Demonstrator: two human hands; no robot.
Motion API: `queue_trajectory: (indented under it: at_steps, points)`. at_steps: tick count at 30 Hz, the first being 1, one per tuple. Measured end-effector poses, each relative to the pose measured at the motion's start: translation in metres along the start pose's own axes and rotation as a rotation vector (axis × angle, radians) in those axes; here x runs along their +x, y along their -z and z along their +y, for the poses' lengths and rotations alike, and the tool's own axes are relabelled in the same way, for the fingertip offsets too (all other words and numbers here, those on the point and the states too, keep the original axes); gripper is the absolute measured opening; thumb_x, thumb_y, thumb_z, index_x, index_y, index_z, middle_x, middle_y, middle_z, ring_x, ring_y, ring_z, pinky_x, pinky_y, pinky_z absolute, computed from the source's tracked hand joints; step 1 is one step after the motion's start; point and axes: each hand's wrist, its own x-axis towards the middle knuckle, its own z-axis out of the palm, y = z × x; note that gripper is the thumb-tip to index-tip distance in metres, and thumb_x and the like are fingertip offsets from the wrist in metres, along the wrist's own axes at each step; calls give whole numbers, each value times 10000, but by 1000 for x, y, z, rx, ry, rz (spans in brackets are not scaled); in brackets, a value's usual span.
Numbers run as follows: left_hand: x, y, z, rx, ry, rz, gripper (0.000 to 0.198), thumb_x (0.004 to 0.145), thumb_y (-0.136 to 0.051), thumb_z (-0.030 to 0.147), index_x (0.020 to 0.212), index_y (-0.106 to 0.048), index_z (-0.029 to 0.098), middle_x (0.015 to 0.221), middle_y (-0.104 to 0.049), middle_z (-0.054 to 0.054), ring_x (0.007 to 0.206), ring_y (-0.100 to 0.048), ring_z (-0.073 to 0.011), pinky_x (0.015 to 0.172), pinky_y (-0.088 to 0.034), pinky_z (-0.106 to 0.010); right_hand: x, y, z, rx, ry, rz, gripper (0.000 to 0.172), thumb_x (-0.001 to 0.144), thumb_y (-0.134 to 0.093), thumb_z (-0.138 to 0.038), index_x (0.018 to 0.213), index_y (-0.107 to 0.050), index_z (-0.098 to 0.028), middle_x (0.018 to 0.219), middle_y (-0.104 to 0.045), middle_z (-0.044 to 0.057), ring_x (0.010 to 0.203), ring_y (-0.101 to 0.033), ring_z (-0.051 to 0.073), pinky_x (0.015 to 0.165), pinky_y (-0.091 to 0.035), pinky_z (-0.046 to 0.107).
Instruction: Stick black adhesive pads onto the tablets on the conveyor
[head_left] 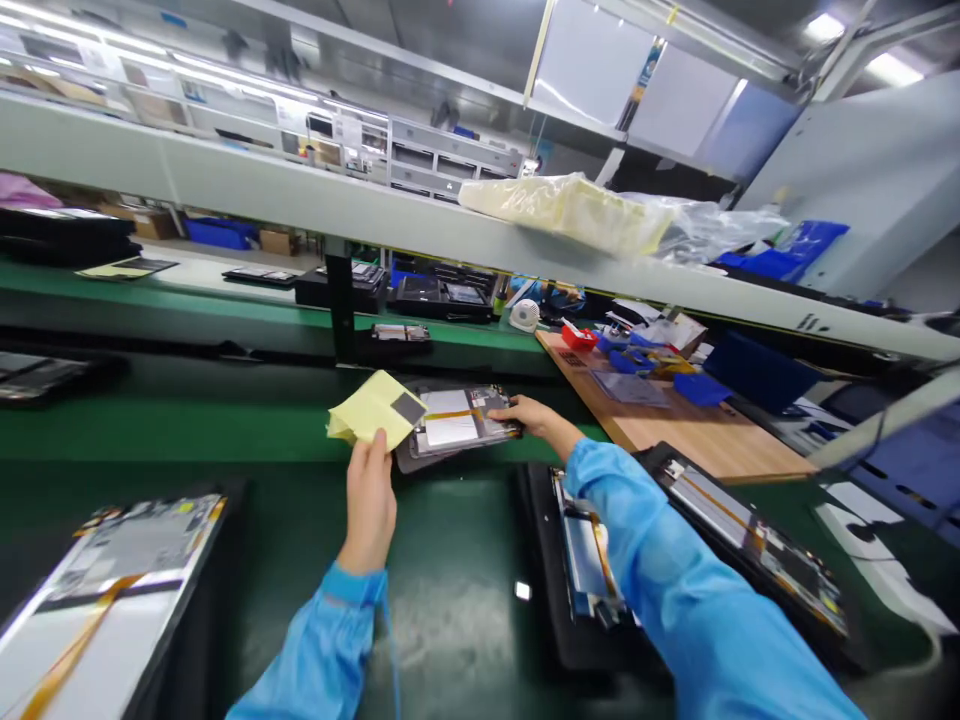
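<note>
My left hand (369,500) is raised over the green belt, fingers closed on a yellow sheet (371,408) with a small grey patch at its corner. My right hand (534,415) reaches forward and grips the right edge of an opened tablet (459,422) that lies in a dark tray on the belt. The tablet shows white panels and an orange ribbon cable. The yellow sheet overlaps the tablet's left end. Both arms wear light blue sleeves.
Opened tablets in dark trays lie at the near left (105,590), under my right arm (581,550) and at the right (757,540). A wooden board (675,420) carries blue parts and tools. A shelf (300,195) holds a bagged yellow stack (577,210).
</note>
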Motion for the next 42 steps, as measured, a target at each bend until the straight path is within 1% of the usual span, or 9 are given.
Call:
queue_trajectory:
  at_steps: [6, 10, 13, 17, 21, 25, 28, 33, 42]
  points:
    - [-145, 91, 74, 4, 190, 93, 598, 615, -1016, 465, 1103, -809, 189, 1062, -842, -83, 1178, -768, -347, 1123, -605, -484, -73, -11, 11, -56, 61, -200, 281, 1083, -743, -357, 1276, -719, -155, 1210, -762, 80, 982, -770, 207, 847, -682, 383]
    - [-194, 136, 102, 33, 344, 155, 754, 498, -1007, 405, 1187, -794, 184, 1039, -850, -99, 1176, -774, -413, 1085, -639, -539, -86, -61, 26, -171, 26, -295, 308, 1077, -748, -360, 1310, -714, -160, 1264, -754, 92, 1042, -769, 230, 898, -680, 421]
    - [-198, 150, 111, 74, 359, 98, 778, 516, -1007, 422, 1214, -755, 189, 1125, -845, -125, 1174, -779, -420, 1047, -662, -538, -80, -101, 24, -238, 76, -280, 330, 1074, -751, -364, 1335, -708, -166, 1313, -742, 100, 1099, -763, 251, 940, -673, 453]
    - [-190, 157, 104, 121, 334, 11, 873, 566, -1042, 455, 1321, -666, 234, 1281, -814, -127, 1172, -790, -388, 999, -686, -494, -88, -138, 10, -257, 293, -108, 342, 1062, -762, -364, 1341, -713, -172, 1389, -721, 113, 1214, -731, 287, 1042, -631, 517]
    - [-178, 162, 89, 181, 277, -29, 936, 640, -1016, 565, 1440, -648, 248, 1446, -751, -134, 1374, -702, -375, 1159, -605, -454, -150, -172, 22, -181, 600, 51, 261, 1082, -688, -285, 1303, -782, -183, 1323, -761, 132, 1243, -708, 267, 1122, -561, 445]
    - [-167, 157, 85, 213, 335, -73, 931, 600, -1019, 632, 1380, -717, 225, 1453, -746, -146, 1392, -687, -406, 1208, -572, -487, -224, -210, 56, -101, 971, 18, 277, 1038, -770, -343, 1276, -826, -214, 1107, -787, 91, 997, -747, 219, 932, -621, 362]
    - [-162, 154, 83, 224, 363, -75, 921, 570, -1030, 628, 1347, -742, 227, 1431, -758, -145, 1363, -703, -420, 1152, -617, -488, -244, -229, 73, -37, 1197, 192, 224, 1062, -730, -279, 1242, -838, -203, 1024, -773, 99, 927, -740, 212, 826, -628, 330]
    - [-162, 156, 82, 271, 390, -90, 850, 610, -1019, 604, 1339, -753, 256, 1421, -766, -124, 1351, -713, -396, 1143, -621, -443, -237, -234, 77, 29, 1185, 307, 218, 1046, -741, -218, 1240, -835, -248, 940, -784, 64, 816, -744, 194, 742, -633, 309]
    - [-160, 138, 91, 211, 519, -43, 875, 507, -1032, 509, 1288, -753, 232, 1274, -812, -155, 1287, -733, -469, 1062, -665, -551, -234, -241, 86, -38, 1296, 481, 222, 1001, -709, -101, 1138, -807, -245, 847, -777, 55, 705, -724, 193, 632, -616, 318]
